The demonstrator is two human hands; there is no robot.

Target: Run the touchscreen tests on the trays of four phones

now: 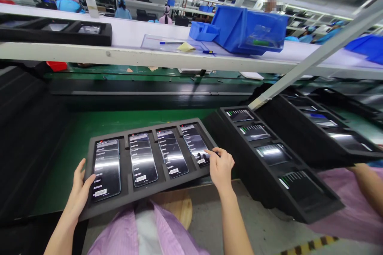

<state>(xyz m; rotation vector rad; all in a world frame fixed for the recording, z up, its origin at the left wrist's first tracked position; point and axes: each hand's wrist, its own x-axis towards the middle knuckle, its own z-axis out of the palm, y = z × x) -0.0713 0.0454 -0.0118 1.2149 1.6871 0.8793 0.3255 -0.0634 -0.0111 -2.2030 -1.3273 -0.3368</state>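
A black foam tray [127, 198] lies in front of me at the edge of the green conveyor belt [77, 127], holding several lit phones side by side. My left hand [78, 187] grips the tray's left edge, thumb on top beside the leftmost phone [107, 169]. My right hand [220, 167] rests at the tray's right edge, fingers curled and the index finger stretched onto the screen of the rightmost phone [195, 144]. Two more phones [143, 159] [172, 153] sit between them.
A second black tray [311, 207] with lit phones stands to the right, and more trays [353, 151] lie beyond it. A co-worker's arm [369, 185] in a pink sleeve is at the far right. Above runs a white shelf [125, 53] with blue bins [248, 28].
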